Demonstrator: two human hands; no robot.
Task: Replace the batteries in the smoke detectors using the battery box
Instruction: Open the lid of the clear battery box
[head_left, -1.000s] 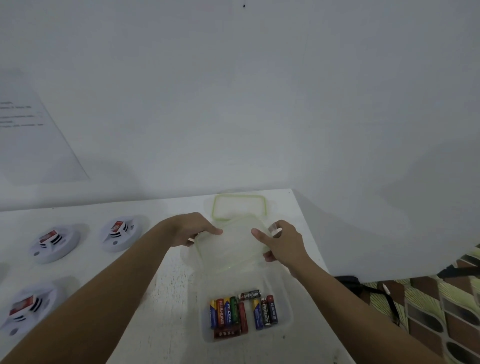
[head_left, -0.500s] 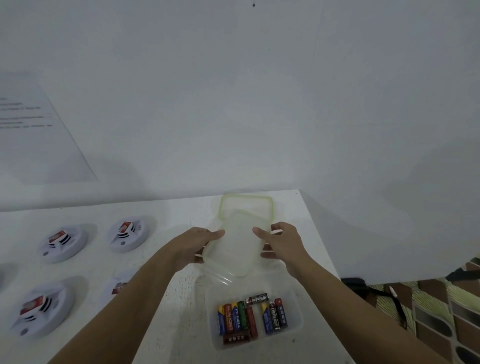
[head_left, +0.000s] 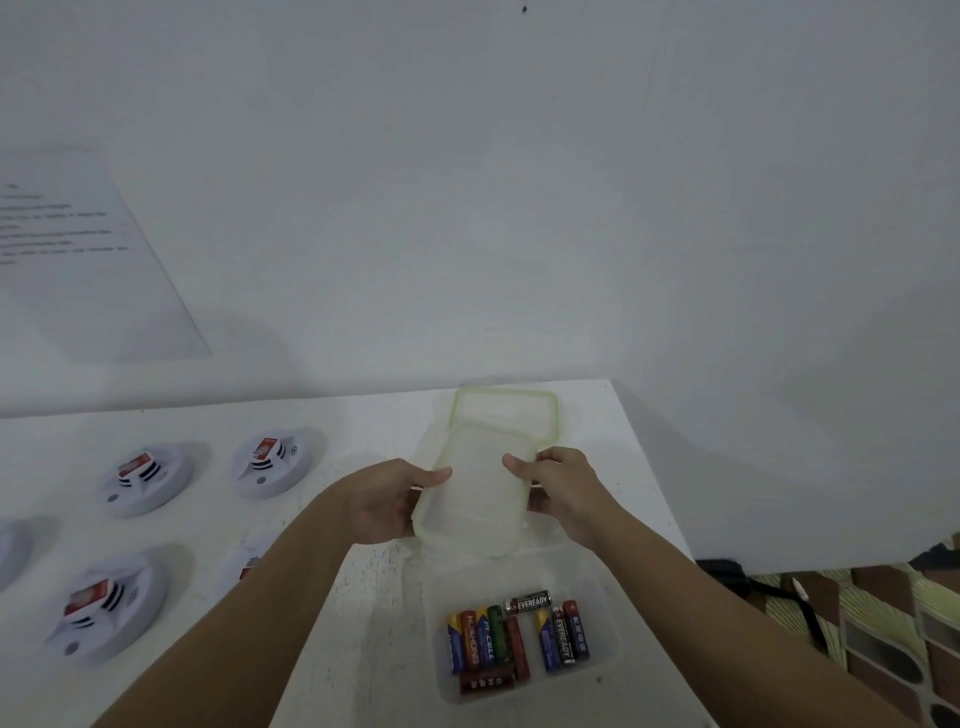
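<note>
A clear battery box stands open near the table's front right, holding several batteries of mixed colours. Above and behind it I hold a translucent green-rimmed lid tilted in the air, my left hand gripping its left edge and my right hand its right edge. A second green-rimmed lid lies flat on the table behind. Several white round smoke detectors lie to the left, among them one at the back, one beside it and one nearer me. My left forearm partly hides another.
The white table ends at its right edge just past the battery box. A white wall rises behind, with a printed sheet at the left. A dark cable and patterned floor lie beyond the right edge.
Both hands have carried the lid away from above the battery box, back toward the other lid. The view has shifted, so the detectors sit further right in frame.
</note>
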